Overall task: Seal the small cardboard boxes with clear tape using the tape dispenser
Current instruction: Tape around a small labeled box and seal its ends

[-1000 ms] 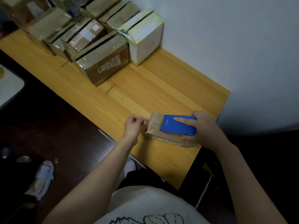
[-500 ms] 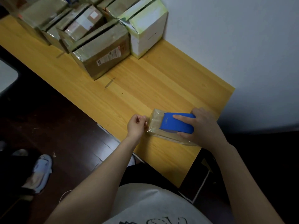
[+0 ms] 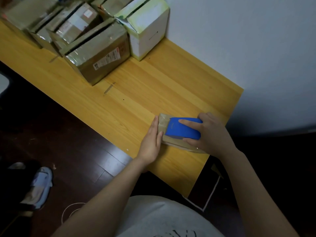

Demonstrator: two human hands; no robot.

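Near the desk (image 3: 136, 100) corner: small cardboard box (image 3: 162, 123). Atop it, blue tape dispenser (image 3: 181, 132), clasped by curled right grip (image 3: 210, 134). Against its left end, flat left grip (image 3: 151, 141), fingers straight.

This looks like a room in a home, with one corner used for packing parcels. A pale wooden worktop (image 3: 153, 93) stands against a plain white wall (image 3: 239, 40) over dark wood flooring (image 3: 77, 151), where a slipper (image 3: 42, 178) lies. At the worktop's far end crowd taped cardboard boxes (image 3: 102, 48), one bearing a shipping label (image 3: 106, 59), beside a white box (image 3: 148, 35).
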